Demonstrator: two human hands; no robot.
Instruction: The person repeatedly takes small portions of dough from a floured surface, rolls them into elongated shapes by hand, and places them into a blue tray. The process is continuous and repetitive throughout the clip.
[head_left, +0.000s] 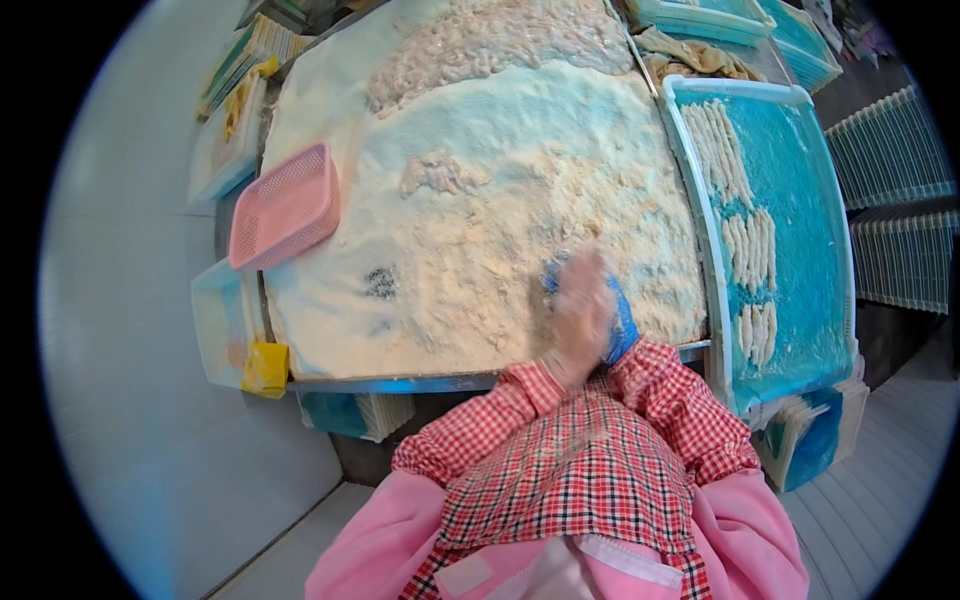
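Both my hands are brought together low over the white powder bed, near the front edge of the table. The bare, powder-dusted left hand lies across the right one, its fingers smeared by motion. Behind it, my blue-gloved right hand is mostly covered, so its fingers are hidden. Whether anything sits between the palms cannot be seen. A small clump of pale, raw-looking pieces rests on the powder farther off. At the far side lies a large mass of similar wet, pinkish pieces.
On the right, a white-rimmed blue tray holds rows of pale coated strips. A pink perforated basket stands at the left edge. Stacked trays stand far right. A yellow cloth hangs by the left corner; a brown cloth lies behind.
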